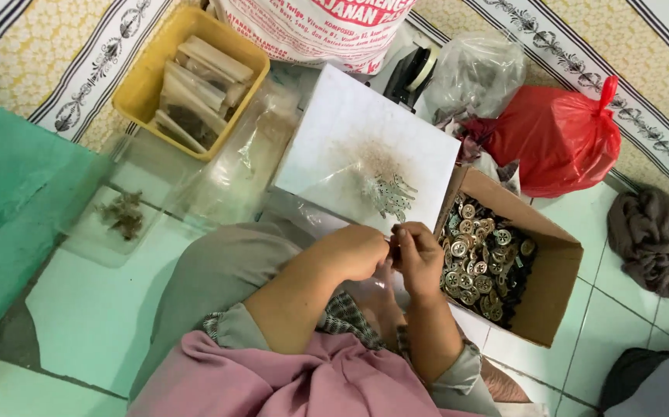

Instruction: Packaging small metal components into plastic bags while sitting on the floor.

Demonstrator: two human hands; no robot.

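Near the middle of the scene, over the person's lap, the left hand (354, 251) and the right hand (418, 259) meet, fingertips pressed together around something small between them; the piece itself is too tiny and hidden to make out. Both hands are curled, knuckles up, touching each other just at the near edge of a white board (334, 131). On that board, just beyond the hands, lies a small heap of pale metal pieces (390, 193) under a clear plastic bag, with a brownish dusty smear farther up the board.

Just right of the right hand stands an open cardboard box (555, 286), holding a pile of round metal buttons (483, 262) mixed with dark bits. Far right of the box sits a knotted red plastic bag (562, 139), and a crumpled grey cloth (651, 235) lies on the tiled floor at the right edge. At far left, a yellow plastic tray (143, 81) holds flat packets of clear plastic. Nearer, on the left, a clear shallow tray (91, 235) carries a small brown clump (123, 214). A printed white sack (315, 27) stands at the far edge.
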